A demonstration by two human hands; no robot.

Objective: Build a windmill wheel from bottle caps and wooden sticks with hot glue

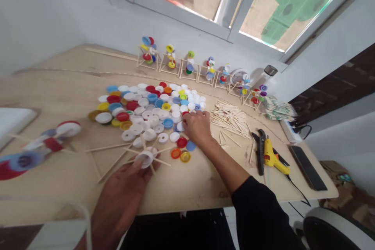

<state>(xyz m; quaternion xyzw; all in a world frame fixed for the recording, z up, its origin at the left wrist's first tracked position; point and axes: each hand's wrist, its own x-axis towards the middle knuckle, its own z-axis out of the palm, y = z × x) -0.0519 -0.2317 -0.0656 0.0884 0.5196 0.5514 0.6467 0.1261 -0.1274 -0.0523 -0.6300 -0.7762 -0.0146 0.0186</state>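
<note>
My left hand (125, 187) grips a white bottle cap (145, 159) with several thin wooden sticks poking out around its rim like spokes. At the right side of a wide spread of coloured bottle caps (152, 110), my right hand (198, 127) reaches down with its fingers bent; what its fingertips hold, if anything, is hidden. Just below the right hand lie a red cap (182, 142), a blue cap (191, 146), an orange cap (175, 153) and a yellow cap (185, 156). Loose sticks (114, 164) lie left of the spoked cap.
A heap of wooden sticks (230, 119) lies right of the caps. Further right are black pliers (260, 152), a yellow glue gun (272, 156) and a black phone (307, 167). Several cap wheels on stick frames (190, 64) line the wall; another cap wheel (43, 148) stands at left.
</note>
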